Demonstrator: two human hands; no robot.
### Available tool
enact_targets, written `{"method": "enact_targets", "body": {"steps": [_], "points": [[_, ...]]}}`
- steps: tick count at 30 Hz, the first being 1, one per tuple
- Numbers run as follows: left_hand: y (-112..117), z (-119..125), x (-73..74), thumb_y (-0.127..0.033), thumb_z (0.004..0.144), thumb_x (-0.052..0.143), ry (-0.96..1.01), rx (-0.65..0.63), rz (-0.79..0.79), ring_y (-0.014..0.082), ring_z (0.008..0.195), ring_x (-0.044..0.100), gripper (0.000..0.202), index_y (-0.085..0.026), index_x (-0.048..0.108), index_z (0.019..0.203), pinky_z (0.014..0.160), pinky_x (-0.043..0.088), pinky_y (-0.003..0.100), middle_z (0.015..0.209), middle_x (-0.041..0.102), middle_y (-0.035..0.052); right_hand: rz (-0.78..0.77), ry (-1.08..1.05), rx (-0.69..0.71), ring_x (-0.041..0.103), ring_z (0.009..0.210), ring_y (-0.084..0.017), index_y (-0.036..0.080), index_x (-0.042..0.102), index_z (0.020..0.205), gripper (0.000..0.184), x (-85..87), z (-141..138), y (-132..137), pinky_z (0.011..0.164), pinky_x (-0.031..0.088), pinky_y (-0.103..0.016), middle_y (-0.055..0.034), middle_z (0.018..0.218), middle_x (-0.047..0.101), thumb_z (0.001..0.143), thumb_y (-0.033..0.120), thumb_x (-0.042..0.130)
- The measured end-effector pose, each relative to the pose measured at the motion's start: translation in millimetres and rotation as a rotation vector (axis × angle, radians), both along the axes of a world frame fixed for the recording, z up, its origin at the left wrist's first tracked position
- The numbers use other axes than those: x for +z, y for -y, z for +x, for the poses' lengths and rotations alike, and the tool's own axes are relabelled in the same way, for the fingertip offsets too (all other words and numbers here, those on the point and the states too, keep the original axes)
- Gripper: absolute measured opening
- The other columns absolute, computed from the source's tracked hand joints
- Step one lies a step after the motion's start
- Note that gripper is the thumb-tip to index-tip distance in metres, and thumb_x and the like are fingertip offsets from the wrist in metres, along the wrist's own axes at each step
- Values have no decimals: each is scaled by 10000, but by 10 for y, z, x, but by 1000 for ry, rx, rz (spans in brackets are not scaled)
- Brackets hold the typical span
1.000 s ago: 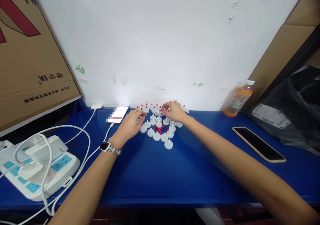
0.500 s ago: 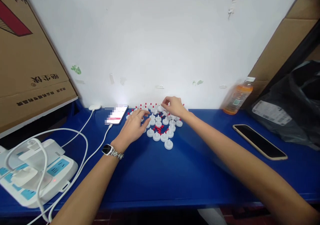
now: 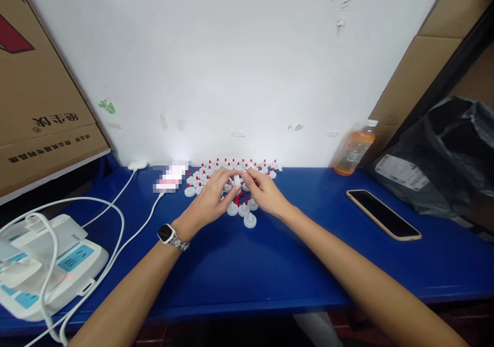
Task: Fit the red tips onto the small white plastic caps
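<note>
Over the heap of caps, my left hand point(image 3: 212, 197) has its thumb and fingers closed around a white nozzle cap point(image 3: 237, 181), which is turned on its side. My right hand point(image 3: 267, 192) meets it there, thumb and forefinger pinched at the cap's nozzle end; whatever is between those fingertips is hidden. Behind and left of the hands stand several white caps with red tips point(image 3: 189, 190). In front, several white caps without red tips point(image 3: 249, 221) lie nozzle up. Small loose red tips point(image 3: 240, 197) show between the hands, partly covered.
At the left, a power strip point(image 3: 92, 265) with white cables and a lit phone point(image 3: 172, 177) lie on the blue table point(image 3: 239, 280). An orange drink bottle point(image 3: 355, 149), a dark phone point(image 3: 382, 214) and a black plastic bag point(image 3: 432, 157) are at the right. Cardboard stands on both sides.
My right hand has moved left and toward me from the back of the heap to meet my left hand. A white nozzle cap is now held between them. The view has shifted slightly.
</note>
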State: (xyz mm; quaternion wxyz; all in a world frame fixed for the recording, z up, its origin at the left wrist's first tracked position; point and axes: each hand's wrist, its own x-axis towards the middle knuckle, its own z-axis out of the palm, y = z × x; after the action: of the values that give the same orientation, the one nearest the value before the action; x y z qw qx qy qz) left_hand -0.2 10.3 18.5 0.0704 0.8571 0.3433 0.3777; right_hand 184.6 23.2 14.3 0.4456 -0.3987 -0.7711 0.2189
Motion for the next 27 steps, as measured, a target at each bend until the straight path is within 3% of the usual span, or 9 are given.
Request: {"method": "enact_targets", "body": {"steps": [5,7,9,13,15,20,24,27], "points": [[13,-112,150,-327,1002,447,-68,35,130,250,1183,514,294,-213,493,1270,1057,407,422,1236,570,104,-146,-147,-15,371,548,-121,219,353,635,450,-1,33,-146,546,326,-256,32,576,374,977,512,332],[-24,-222,207,-361,993,473,26,147,145,219,1051,570,319,-209,496,1272,984,460,387,1198,582,93,-179,-163,-75,375,529,-119,218,357,607,456,13,60,-185,534,326,-254,28,557,388,976,484,326],[-70,-320,226,-378,985,488,79,213,76,197,975,599,337,-210,513,1276,931,485,364,1146,612,75,-155,-65,-88,419,542,-118,206,416,604,422,15,73,-181,549,337,-251,19,570,453,960,429,387],[-139,-392,160,-409,929,569,21,164,-90,198,961,627,324,-222,582,1194,837,507,338,1111,664,56,-85,314,-48,540,639,-133,186,611,695,177,-50,76,-119,657,385,-257,4,665,627,846,274,581],[-155,-380,103,-406,909,590,-5,141,-121,201,960,630,317,-226,592,1171,830,507,346,1123,671,54,-55,376,-63,577,709,-149,197,679,793,84,-84,94,-109,722,403,-270,-3,732,672,816,251,619],[-165,-295,-25,-429,891,606,-26,111,-156,219,948,632,325,-227,598,1146,836,511,377,1098,681,59,-140,23,5,593,704,-151,183,652,1025,275,-54,72,-116,666,445,-262,-23,788,683,903,407,550],[-154,-240,-60,-404,905,597,2,91,-140,215,993,631,300,-246,595,1160,859,505,368,1118,677,49,-160,-79,112,581,636,-132,175,629,924,258,29,-71,-143,614,451,-250,-15,745,662,863,425,608],[-158,-265,-47,-418,894,615,14,144,-128,218,992,633,355,-238,569,1196,842,507,364,1159,668,57,-95,-60,98,605,684,-136,167,630,863,187,107,-104,-259,650,467,-253,-33,784,682,855,352,608]]}}
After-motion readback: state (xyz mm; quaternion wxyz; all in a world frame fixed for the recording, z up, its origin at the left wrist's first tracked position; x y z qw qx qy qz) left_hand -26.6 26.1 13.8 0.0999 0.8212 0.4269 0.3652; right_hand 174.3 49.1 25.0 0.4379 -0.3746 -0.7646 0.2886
